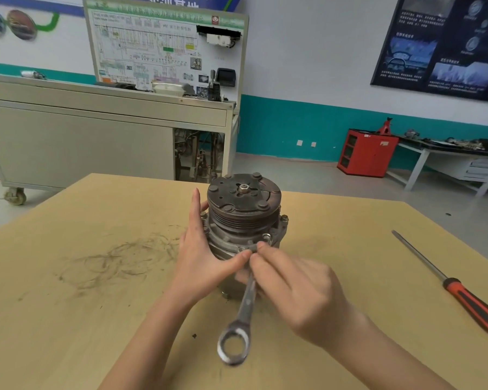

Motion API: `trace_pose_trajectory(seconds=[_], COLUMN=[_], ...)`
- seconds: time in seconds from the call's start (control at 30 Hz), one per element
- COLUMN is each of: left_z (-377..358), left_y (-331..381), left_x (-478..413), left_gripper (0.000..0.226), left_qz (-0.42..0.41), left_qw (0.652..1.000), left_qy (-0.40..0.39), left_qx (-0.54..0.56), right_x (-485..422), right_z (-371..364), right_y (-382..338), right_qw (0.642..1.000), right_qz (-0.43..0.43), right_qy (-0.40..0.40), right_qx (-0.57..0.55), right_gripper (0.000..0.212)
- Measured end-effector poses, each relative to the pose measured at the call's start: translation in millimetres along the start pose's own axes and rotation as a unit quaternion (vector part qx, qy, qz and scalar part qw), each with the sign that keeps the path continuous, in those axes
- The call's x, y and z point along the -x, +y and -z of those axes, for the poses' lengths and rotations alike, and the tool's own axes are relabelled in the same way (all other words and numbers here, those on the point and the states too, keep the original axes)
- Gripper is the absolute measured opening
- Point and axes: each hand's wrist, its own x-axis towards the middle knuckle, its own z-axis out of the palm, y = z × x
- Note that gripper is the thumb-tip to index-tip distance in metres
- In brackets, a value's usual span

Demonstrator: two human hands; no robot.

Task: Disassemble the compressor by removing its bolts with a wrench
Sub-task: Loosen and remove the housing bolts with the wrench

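A grey metal compressor [244,215] stands upright on the wooden table [96,277], its dark pulley face up with a nut at the centre. My left hand [200,249] lies flat against its left side, fingers straight, the thumb reaching along the front flange. My right hand [293,288] holds a silver ring wrench [241,325] near its upper end, at a bolt [266,237] on the front flange. The wrench's free ring end points toward me. Its working end is hidden behind my fingers.
A long screwdriver [459,291] with an orange-black handle lies on the table at the right. Dark scuff marks cover the tabletop at the left. Beyond the table stand a grey training bench [96,130], a red cabinet [366,153] and a side table.
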Motion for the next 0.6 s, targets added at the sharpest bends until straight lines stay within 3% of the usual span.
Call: trace_pose_trajectory(seconds=[0.1, 0.17, 0.2, 0.23, 0.27, 0.3, 0.33, 0.37, 0.4, 0.43, 0.47, 0.6], left_z=[1, 1, 1, 1, 1, 1, 1, 1, 1, 1, 1, 0], left_y=[-1, -1, -1, 0, 0, 0, 0, -1, -2, -2, -2, -3], left_x=[0, 1, 0, 0, 0, 0, 0, 0, 0, 0, 0, -1], left_gripper=[0.118, 0.117, 0.117, 0.117, 0.117, 0.118, 0.118, 0.118, 0.118, 0.118, 0.118, 0.119], left_qz=[-0.006, -0.002, 0.001, 0.003, 0.004, 0.004, 0.004, 0.005, 0.005, 0.005, 0.004, 0.006], left_qw=[1.0, 1.0, 1.0, 1.0, 1.0, 1.0, 1.0, 1.0, 1.0, 1.0, 1.0, 1.0], left_qy=[0.001, -0.002, -0.004, -0.005, -0.005, -0.006, -0.007, -0.01, -0.01, -0.009, -0.009, -0.013], left_qx=[-0.003, -0.004, -0.003, -0.002, -0.003, -0.002, 0.0, 0.003, 0.007, 0.01, 0.012, 0.011], right_x=[17, 30, 33, 32, 30, 27, 24, 22, 20, 16, 13, 5], right_z=[-1, 1, 1, 2, 0, -3, -8, -12, -15, -18, -18, 0], right_y=[2, 13, 21, 30, 40, 50, 59, 66, 71, 75, 78, 71], right_qw=[1.0, 0.981, 0.925, 0.817, 0.683, 0.563, 0.48, 0.435, 0.422, 0.432, 0.466, 0.731], right_qz=[0.01, -0.109, -0.232, -0.363, -0.466, -0.533, -0.569, -0.587, -0.588, -0.581, -0.57, -0.457], right_qy=[-0.005, 0.011, 0.037, 0.067, 0.079, 0.072, 0.054, 0.04, 0.041, 0.059, 0.086, 0.142], right_qx=[0.003, -0.159, -0.3, -0.444, -0.557, -0.628, -0.665, -0.681, -0.689, -0.687, -0.672, -0.486], right_gripper=[0.021, 0.024, 0.024, 0.022, 0.019, 0.02, 0.023, 0.027, 0.029, 0.03, 0.03, 0.024])
